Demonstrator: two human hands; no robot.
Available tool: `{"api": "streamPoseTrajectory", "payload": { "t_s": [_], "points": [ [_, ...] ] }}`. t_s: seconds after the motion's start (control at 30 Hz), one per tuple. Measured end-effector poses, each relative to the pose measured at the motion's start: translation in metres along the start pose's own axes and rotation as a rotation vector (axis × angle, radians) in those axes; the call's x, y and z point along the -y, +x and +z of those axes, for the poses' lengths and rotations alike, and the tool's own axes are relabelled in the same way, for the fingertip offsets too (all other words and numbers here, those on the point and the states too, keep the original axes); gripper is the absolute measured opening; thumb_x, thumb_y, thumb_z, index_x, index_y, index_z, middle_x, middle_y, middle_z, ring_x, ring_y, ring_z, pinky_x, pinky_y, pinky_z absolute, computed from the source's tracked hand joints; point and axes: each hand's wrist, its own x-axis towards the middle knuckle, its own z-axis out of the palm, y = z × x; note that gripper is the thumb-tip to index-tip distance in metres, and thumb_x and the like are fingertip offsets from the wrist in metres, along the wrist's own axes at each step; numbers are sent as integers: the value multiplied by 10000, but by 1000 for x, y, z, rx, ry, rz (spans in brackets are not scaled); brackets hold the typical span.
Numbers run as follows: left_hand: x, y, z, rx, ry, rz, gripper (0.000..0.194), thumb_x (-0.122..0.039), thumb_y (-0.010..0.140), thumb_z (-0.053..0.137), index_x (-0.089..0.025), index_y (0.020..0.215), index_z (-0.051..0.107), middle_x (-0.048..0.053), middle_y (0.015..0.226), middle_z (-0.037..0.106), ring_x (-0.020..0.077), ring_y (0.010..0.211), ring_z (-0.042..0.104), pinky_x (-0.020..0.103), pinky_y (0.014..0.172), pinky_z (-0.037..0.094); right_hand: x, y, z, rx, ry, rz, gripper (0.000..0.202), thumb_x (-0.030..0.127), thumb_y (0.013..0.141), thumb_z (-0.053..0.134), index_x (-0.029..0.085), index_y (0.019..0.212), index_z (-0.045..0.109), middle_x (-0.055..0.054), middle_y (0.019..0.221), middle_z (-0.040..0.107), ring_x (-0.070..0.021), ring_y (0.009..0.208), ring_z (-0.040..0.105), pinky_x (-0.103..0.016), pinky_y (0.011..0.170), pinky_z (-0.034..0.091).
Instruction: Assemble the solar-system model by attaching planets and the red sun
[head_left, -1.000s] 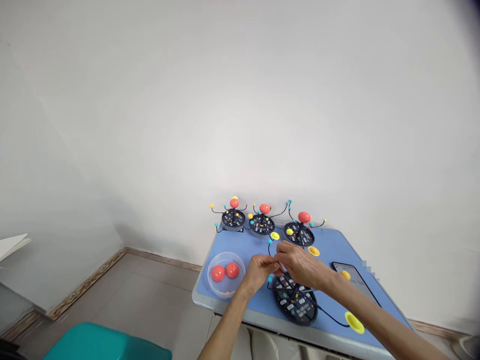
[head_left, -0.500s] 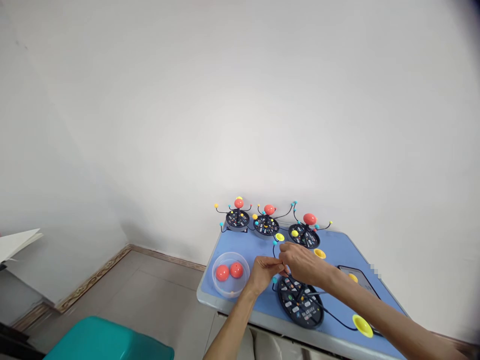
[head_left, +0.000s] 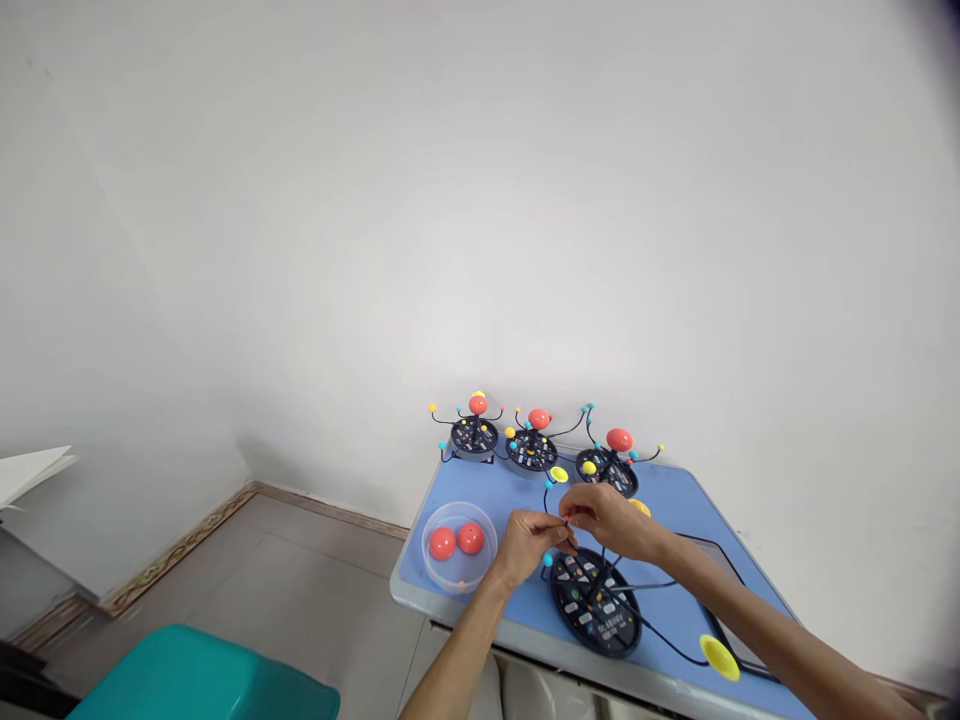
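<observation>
My left hand [head_left: 529, 540] pinches a thin black arm of the nearest planet model [head_left: 598, 603], close to the arm's tip. Against it, my right hand [head_left: 609, 518] has thumb and forefinger closed on a small red ball at that tip. The model's round black base, printed with small pictures, stands tilted at the table's front edge. Its other black arms carry blue balls on the left and a yellow cup-shaped piece [head_left: 719, 657] at the lower right. Part of an orange piece [head_left: 640, 508] shows behind my right wrist.
Three similar models with red balls [head_left: 478, 405] line the back of the blue table [head_left: 480, 485]. A clear round bowl [head_left: 427, 570] at the left holds two red half-balls. A dark-rimmed tablet [head_left: 724, 565] lies under my right forearm. A teal stool [head_left: 202, 680] stands at lower left.
My right hand's fingers have turned, and the small red ball now shows between them. The model's base has shifted slightly left in view. My left hand keeps its pinch.
</observation>
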Motion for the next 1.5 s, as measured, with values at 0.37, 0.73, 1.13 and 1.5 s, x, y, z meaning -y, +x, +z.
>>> {"api": "streamPoseTrajectory", "payload": {
  "t_s": [0.37, 0.73, 1.13, 1.5],
  "points": [
    [-4, -1, 1, 1, 21, -9, 464, -613, 595, 804, -153, 647, 773, 57, 633, 755, 203, 541, 688, 338, 653, 565, -7, 0, -1, 3, 180, 107, 196, 139, 693, 514, 173, 675, 706, -30, 667, 669, -177, 634, 566, -282, 600, 405],
    [-3, -2, 0, 10, 24, -9, 460, -612, 616, 789, -155, 658, 768, 46, 619, 744, 194, 527, 682, 315, 624, 542, -14, -2, 1, 30, 368, 191, 203, 262, 700, 500, 160, 694, 675, 5, 561, 549, -126, 477, 473, -254, 470, 391],
    [-5, -2, 1, 22, -1, -6, 444, -598, 607, 807, -158, 664, 781, 38, 606, 738, 181, 500, 670, 310, 615, 549, -9, -3, 6, -8, 179, 101, 175, 143, 723, 497, 163, 711, 670, 5, 584, 588, -137, 535, 506, -238, 495, 395],
    [-1, -2, 0, 17, -36, 36, 450, -604, 608, 813, -158, 659, 786, 43, 622, 739, 194, 552, 679, 333, 636, 574, 12, -12, 2, 42, -316, -236, 305, 35, 888, 421, 163, 748, 660, -87, 804, 645, -203, 737, 585, -297, 642, 413]
  ]
}}
